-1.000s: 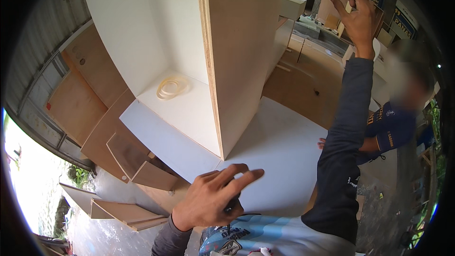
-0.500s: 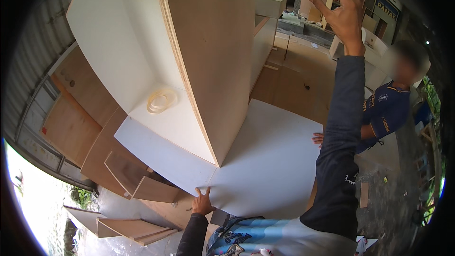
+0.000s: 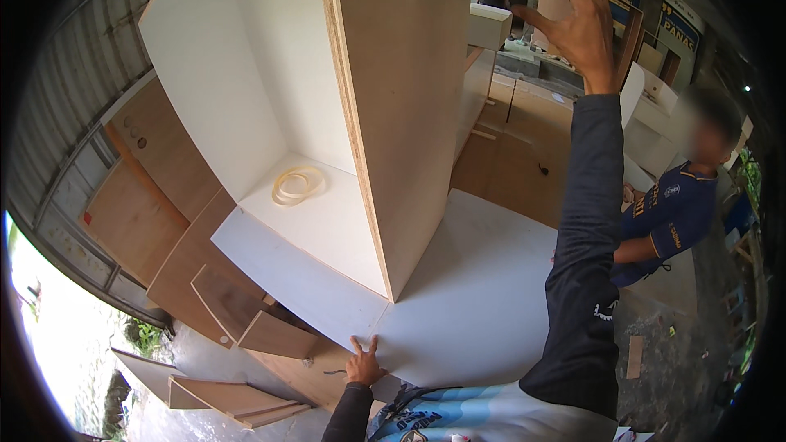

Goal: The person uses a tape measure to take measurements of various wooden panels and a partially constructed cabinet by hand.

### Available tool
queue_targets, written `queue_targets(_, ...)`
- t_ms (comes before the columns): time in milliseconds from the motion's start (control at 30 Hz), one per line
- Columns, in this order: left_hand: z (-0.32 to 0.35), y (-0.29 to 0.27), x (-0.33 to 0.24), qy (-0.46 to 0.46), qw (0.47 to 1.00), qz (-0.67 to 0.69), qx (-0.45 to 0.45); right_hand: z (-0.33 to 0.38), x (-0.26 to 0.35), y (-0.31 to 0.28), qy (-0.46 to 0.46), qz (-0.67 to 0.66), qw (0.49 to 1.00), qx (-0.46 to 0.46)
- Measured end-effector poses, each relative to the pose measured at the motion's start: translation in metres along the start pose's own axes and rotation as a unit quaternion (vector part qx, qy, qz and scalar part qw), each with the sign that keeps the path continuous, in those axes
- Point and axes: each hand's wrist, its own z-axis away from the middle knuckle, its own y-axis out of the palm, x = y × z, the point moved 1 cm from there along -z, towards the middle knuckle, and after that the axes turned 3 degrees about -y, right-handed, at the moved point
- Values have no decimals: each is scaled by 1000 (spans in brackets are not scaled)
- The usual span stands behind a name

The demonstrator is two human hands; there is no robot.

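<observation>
The cabinet carcass stands on a white base panel; its interior faces are white, its outer side is light wood grain, and the front edge of the upright side panel shows raw layered board. The left hand lies flat, fingers spread, on the near edge of the base panel. The right hand is raised high beside the upright panel, fingers loosely curled and holding nothing, while a coil of pale edge banding rests inside the carcass.

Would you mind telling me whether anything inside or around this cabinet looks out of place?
A loose coil of pale edging tape lies inside the open cabinet. Offcut boards lie scattered on the ground by the left hand. Nothing looks damaged.
</observation>
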Motion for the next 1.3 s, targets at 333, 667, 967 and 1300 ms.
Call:
queue_targets(333, -1, 3, 1, -2, 1000, -11, -24, -39, -7, 26, 36, -124, 991, 24)
queue_targets(667, 2, -1, -1, -18, 1000, -8, -12, -113, 12, 63, -55, -106, 993, 23)
queue_targets(967, 3, 3, 4, -22, 999, 11, -24, -110, 11, 71, -24, -124, 992, 17)
queue_targets(1300, 1, 3, 6, -14, 1000, 12, -19, -114, 15, 67, -29, -147, 989, 20)
